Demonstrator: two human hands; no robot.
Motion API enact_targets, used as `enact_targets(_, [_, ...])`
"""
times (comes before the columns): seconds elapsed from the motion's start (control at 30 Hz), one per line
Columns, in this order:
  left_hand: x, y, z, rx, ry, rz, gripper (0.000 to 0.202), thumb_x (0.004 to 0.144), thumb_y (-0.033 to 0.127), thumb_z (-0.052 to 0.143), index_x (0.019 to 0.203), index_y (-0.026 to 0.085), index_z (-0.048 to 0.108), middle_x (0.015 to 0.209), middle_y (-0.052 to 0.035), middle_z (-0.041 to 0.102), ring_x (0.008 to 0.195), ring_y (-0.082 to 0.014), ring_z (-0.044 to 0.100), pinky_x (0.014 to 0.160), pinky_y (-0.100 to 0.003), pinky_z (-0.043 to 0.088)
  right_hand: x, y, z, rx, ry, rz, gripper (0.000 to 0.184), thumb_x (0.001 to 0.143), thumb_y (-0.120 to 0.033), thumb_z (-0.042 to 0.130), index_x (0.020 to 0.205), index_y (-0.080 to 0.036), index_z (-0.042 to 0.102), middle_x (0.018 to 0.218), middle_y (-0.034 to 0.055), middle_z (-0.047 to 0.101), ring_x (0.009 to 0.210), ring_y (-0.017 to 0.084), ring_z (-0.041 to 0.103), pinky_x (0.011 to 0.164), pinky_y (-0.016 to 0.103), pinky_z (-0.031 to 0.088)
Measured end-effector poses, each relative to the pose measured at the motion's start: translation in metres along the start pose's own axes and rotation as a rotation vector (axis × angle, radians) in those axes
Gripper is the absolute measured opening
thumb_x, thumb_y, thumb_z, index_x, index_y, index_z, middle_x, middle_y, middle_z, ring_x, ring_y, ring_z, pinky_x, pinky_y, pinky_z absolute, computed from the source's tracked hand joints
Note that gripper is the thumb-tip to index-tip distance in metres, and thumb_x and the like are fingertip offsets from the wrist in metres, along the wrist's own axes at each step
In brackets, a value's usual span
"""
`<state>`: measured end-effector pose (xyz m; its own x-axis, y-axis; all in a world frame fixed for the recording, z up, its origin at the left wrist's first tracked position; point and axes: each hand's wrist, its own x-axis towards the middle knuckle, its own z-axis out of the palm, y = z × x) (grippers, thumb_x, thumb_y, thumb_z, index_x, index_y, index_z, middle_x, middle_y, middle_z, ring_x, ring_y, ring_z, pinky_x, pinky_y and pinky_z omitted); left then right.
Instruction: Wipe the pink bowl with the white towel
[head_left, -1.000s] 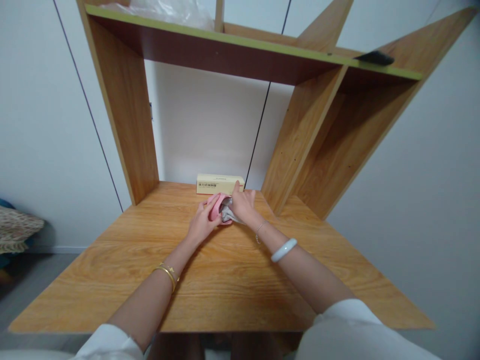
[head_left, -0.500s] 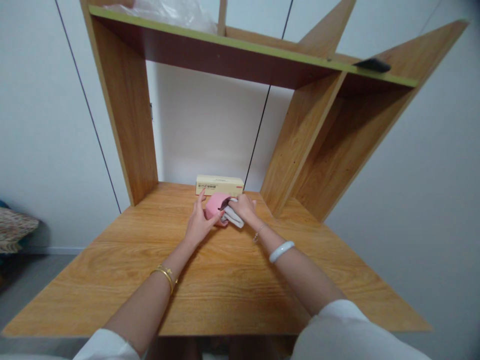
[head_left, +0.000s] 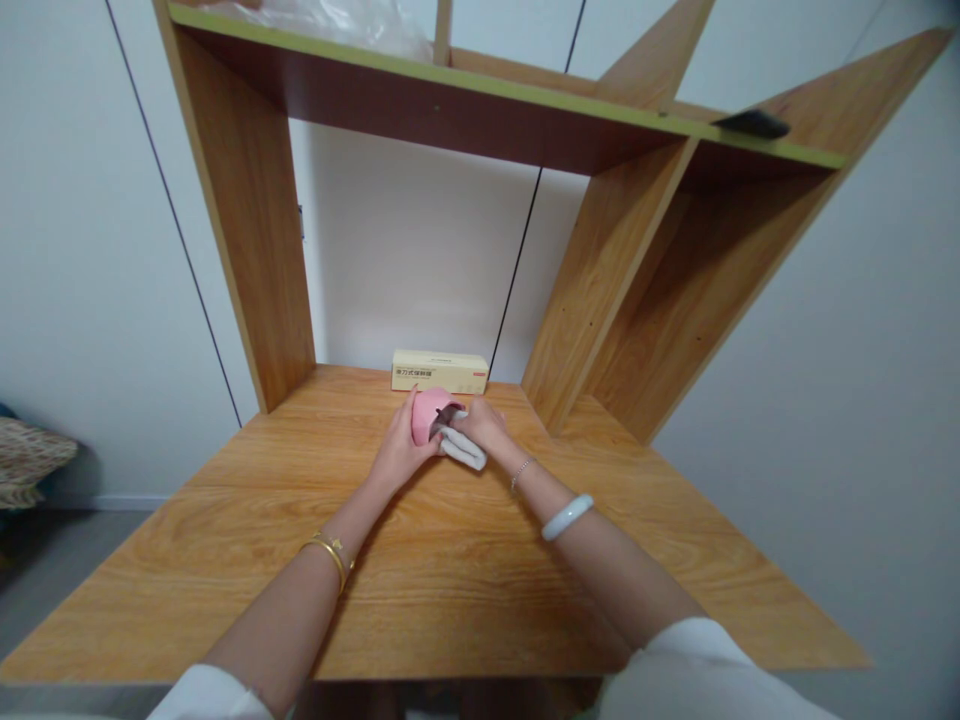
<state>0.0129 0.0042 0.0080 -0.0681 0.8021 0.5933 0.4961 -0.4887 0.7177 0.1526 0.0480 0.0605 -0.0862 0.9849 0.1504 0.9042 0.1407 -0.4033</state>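
A rounded pink pouch-like case [head_left: 427, 413] with a dark opening is held over the desk, its mouth facing right and toward me. My left hand [head_left: 400, 450] is wrapped round its left side, the thumb near the lower rim. Out of the opening, or right beside it, sticks a folded light-grey cloth [head_left: 465, 450]. My right hand [head_left: 482, 426] is closed at the upper part of this cloth, fingertips at the mouth of the case. How far the cloth reaches inside is hidden by the fingers.
Behind the hands, a long cream box [head_left: 439, 372] with printed characters stands on the wooden desk [head_left: 450, 580]. Upright panels [head_left: 615, 280] and a shelf [head_left: 435, 85] frame the back. Clear plastic wrapping [head_left: 337, 25] and a flat dark object [head_left: 754, 124] lie on the shelf.
The pink case has tilted so that its opening shows more. My left fingers have closed further round it, and the right hand and grey cloth have shifted slightly down and left.
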Motion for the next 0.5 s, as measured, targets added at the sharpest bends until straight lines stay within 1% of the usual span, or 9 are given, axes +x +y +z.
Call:
enact_targets(0.1, [0.001, -0.001, 0.001, -0.003, 0.024, -0.030, 0.087, 0.068, 0.030, 0.064, 0.141, 0.016, 0.019, 0.133, -0.0158, 0.043, 0.122, -0.0265, 0.041, 0.103, -0.041, 0.031, -0.011, -0.013, -0.012, -0.234, 0.134, -0.161, 0.046, 0.082, -0.027, 0.048, 0.123, -0.007, 0.046, 0.094, 0.0160, 0.067, 0.092, 0.028, 0.058, 0.079, 0.037, 0.033])
enact_targets(0.2, [0.001, -0.002, 0.000, 0.001, 0.042, -0.076, 0.088, 0.067, 0.029, 0.063, 0.142, 0.014, 0.017, 0.129, -0.0159, 0.047, 0.119, -0.0268, 0.045, 0.100, -0.041, 0.034, -0.019, -0.024, -0.019, -0.421, 0.210, -0.374, 0.048, 0.085, -0.015, 0.039, 0.130, 0.000, 0.036, 0.093, 0.0199, 0.066, 0.094, 0.028, 0.053, 0.082, 0.039, 0.028])
enact_targets(0.23, [0.001, -0.001, -0.001, 0.009, 0.040, -0.089, 0.089, 0.067, 0.028, 0.063, 0.142, 0.014, 0.017, 0.128, -0.0161, 0.048, 0.118, -0.0273, 0.045, 0.100, -0.041, 0.034, -0.019, -0.026, -0.022, -0.467, 0.216, -0.452, 0.047, 0.085, -0.013, 0.037, 0.130, 0.000, 0.036, 0.093, 0.0205, 0.066, 0.095, 0.028, 0.052, 0.083, 0.039, 0.027])
enact_targets(0.27, [0.001, 0.001, -0.002, 0.022, 0.036, -0.102, 0.090, 0.066, 0.028, 0.064, 0.141, 0.014, 0.018, 0.128, -0.0164, 0.048, 0.118, -0.0280, 0.046, 0.100, -0.042, 0.034, -0.018, -0.027, -0.024, -0.502, 0.209, -0.525, 0.044, 0.086, -0.012, 0.035, 0.128, 0.000, 0.040, 0.094, 0.0207, 0.065, 0.096, 0.028, 0.051, 0.084, 0.039, 0.027])
enact_targets(0.3, [0.001, 0.002, -0.003, 0.040, 0.032, -0.116, 0.090, 0.065, 0.027, 0.065, 0.141, 0.014, 0.018, 0.129, -0.0165, 0.048, 0.118, -0.0288, 0.045, 0.100, -0.042, 0.034, -0.016, -0.028, -0.027, -0.524, 0.191, -0.586, 0.041, 0.086, -0.013, 0.035, 0.123, -0.002, 0.047, 0.094, 0.0204, 0.065, 0.097, 0.027, 0.050, 0.084, 0.038, 0.027])
enact_targets(0.33, [0.001, 0.004, -0.004, 0.059, 0.030, -0.132, 0.090, 0.065, 0.028, 0.065, 0.141, 0.015, 0.019, 0.129, -0.0165, 0.048, 0.119, -0.0295, 0.045, 0.099, -0.043, 0.035, -0.013, -0.027, -0.029, -0.533, 0.167, -0.618, 0.036, 0.086, -0.014, 0.036, 0.115, -0.004, 0.055, 0.095, 0.0199, 0.065, 0.098, 0.027, 0.049, 0.084, 0.038, 0.027])
enact_targets(0.4, [0.001, 0.007, -0.005, 0.082, 0.030, -0.158, 0.087, 0.066, 0.030, 0.066, 0.141, 0.017, 0.022, 0.131, -0.0160, 0.046, 0.119, -0.0307, 0.045, 0.099, -0.044, 0.036, -0.007, -0.025, -0.031, -0.512, 0.123, -0.589, 0.029, 0.085, -0.020, 0.041, 0.097, -0.008, 0.065, 0.093, 0.0186, 0.066, 0.098, 0.027, 0.050, 0.084, 0.037, 0.028])
enact_targets(0.43, [0.001, 0.007, -0.005, 0.074, 0.032, -0.162, 0.085, 0.068, 0.033, 0.065, 0.140, 0.019, 0.022, 0.133, -0.0155, 0.044, 0.120, -0.0309, 0.044, 0.098, -0.044, 0.036, -0.003, -0.023, -0.031, -0.487, 0.107, -0.536, 0.028, 0.084, -0.023, 0.043, 0.091, -0.010, 0.067, 0.092, 0.0180, 0.066, 0.096, 0.027, 0.052, 0.083, 0.036, 0.029])
enact_targets(0.5, [0.002, 0.006, -0.004, 0.018, 0.044, -0.155, 0.086, 0.070, 0.039, 0.064, 0.141, 0.021, 0.019, 0.136, -0.0149, 0.041, 0.121, -0.0301, 0.043, 0.098, -0.044, 0.036, 0.003, -0.017, -0.027, -0.411, 0.082, -0.396, 0.028, 0.083, -0.027, 0.044, 0.086, -0.011, 0.068, 0.091, 0.0167, 0.067, 0.092, 0.026, 0.055, 0.080, 0.035, 0.032])
